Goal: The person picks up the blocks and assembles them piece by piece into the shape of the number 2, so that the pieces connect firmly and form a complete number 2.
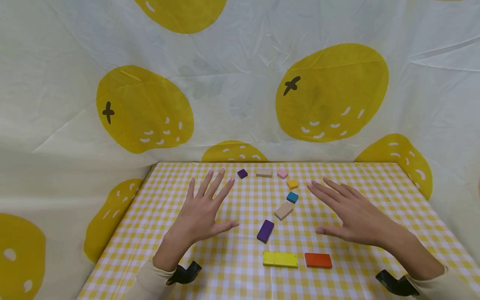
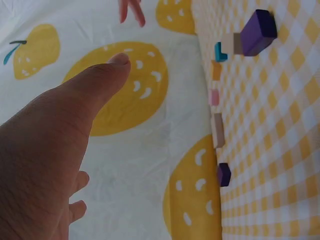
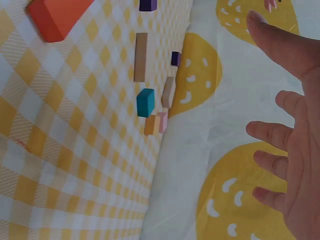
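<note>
Both hands hover above the checked tabletop with fingers spread and nothing held. My left hand (image 1: pixel 200 214) is left of the blocks, its thumb pointing toward a long purple block (image 1: pixel 265 231). On the other side, my right hand (image 1: pixel 354 214) has its fingertips nearest a blue block (image 1: pixel 292 197) and an orange-yellow block (image 1: pixel 292 184). A plain wooden block (image 1: pixel 283 211) lies between the purple and blue ones. Closer to the front, a yellow block (image 1: pixel 280 259) and a red-orange block (image 1: pixel 318 260) lie side by side with a gap.
At the far side lie a small purple block (image 1: pixel 242 173), another wooden block (image 1: pixel 264 173) and a pink block (image 1: pixel 282 174). A fruit-print curtain (image 1: pixel 232 96) hangs right behind the table (image 1: pixel 150 250) and along its sides.
</note>
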A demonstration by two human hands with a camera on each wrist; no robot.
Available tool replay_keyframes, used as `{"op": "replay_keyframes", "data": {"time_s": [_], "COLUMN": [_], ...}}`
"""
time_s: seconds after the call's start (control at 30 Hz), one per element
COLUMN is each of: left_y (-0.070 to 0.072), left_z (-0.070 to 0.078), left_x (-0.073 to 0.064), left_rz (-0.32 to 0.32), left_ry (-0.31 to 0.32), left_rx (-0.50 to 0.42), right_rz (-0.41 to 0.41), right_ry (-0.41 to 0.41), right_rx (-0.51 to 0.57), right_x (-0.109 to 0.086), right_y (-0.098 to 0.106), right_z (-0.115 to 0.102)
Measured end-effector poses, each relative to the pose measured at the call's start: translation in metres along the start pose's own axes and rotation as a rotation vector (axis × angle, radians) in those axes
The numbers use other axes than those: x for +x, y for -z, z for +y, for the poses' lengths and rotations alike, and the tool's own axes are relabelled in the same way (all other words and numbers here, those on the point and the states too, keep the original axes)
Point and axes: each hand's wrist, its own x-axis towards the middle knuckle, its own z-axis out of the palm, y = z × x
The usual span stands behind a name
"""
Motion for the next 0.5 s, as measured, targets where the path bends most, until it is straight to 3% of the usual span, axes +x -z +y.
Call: {"op": "replay_keyframes", "data": {"time_s": [0.13, 0.37, 0.5], "left_y": [-0.004, -0.013, -0.017], "left_z": [0.005, 0.013, 0.019], "left_x": [0.000, 0.003, 0.007], "left_rz": [-0.020, 0.007, 0.047], "left_ry": [-0.015, -0.096, -0.159], "left_rx": [-0.006, -0.062, -0.157], "right_rz": [-0.026, -0.056, -0.074], "right_ry": [-0.010, 0.008, 0.005], "right_rx": [0.030, 0.066, 0.099], "right_x": [-0.004, -0.010, -0.013], "right_y": [-0.003, -0.008, -0.011], "right_z": [0.000, 0.001, 0.001]}}
